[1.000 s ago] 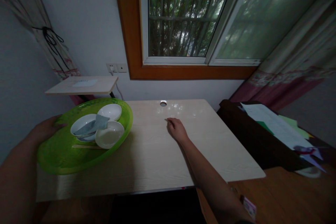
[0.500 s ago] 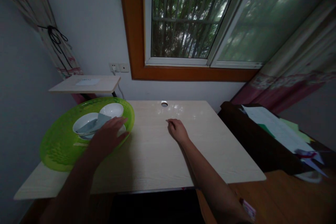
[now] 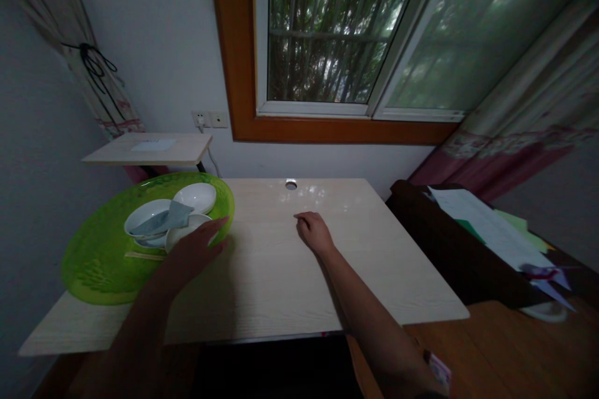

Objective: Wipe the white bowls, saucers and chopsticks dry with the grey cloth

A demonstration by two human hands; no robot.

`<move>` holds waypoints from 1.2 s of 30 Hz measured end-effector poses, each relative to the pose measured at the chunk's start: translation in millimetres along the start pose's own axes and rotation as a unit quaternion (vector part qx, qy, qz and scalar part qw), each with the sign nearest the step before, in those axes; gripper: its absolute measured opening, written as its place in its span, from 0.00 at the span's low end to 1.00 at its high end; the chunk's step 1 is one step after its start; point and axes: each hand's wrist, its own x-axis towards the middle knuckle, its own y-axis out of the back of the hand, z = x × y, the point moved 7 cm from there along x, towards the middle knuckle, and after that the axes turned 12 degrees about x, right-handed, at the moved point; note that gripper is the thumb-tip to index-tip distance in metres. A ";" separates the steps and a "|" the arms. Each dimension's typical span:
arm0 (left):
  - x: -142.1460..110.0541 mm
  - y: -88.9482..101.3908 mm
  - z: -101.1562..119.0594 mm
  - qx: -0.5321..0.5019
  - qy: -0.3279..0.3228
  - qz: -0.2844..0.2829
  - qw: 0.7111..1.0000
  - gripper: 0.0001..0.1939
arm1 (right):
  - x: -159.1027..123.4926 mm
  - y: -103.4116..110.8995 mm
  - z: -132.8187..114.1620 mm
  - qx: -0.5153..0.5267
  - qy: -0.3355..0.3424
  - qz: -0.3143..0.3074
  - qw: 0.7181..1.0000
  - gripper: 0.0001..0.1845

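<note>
My left hand (image 3: 199, 249) reaches over the right part of a green oval tray (image 3: 93, 243), its fingers stretched out and apart. Just under it sits a white bowl (image 3: 180, 234), partly covered by the hand; whether they touch I cannot tell. Farther back on the tray are a second white bowl (image 3: 199, 196) and, to the left, another white bowl (image 3: 140, 215) with a grey-blue cloth (image 3: 168, 218) draped over it. Chopsticks (image 3: 143, 255) lie in front of the bowls. My right hand (image 3: 316, 232) rests on the table with curled fingers, nothing visible in them.
The pale wooden table (image 3: 290, 287) carries the tray at its left, overhanging the left edge. A small raised shelf (image 3: 145, 148) stands behind the tray. A round hole (image 3: 291, 185) is near the table's back edge. Papers (image 3: 486, 224) lie on dark furniture at right.
My left hand has drawn slightly down and towards me, uncovering more of the nearest bowl and the cloth. The right hand stays in place. The view has shifted a little.
</note>
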 end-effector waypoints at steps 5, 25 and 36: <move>-7.0 2.0 -4.4 0.039 -0.021 0.057 0.997 0.28 | -0.5 -0.2 0.5 -0.005 0.000 0.001 1.000 0.17; 3.3 -86.8 85.1 -0.030 -0.228 0.108 0.967 0.28 | -33.7 5.6 -41.8 0.049 0.093 -0.123 0.987 0.18; 24.5 -100.9 97.7 0.022 -0.265 0.018 0.964 0.40 | -56.4 -1.3 -80.1 -0.080 0.166 -0.237 0.954 0.41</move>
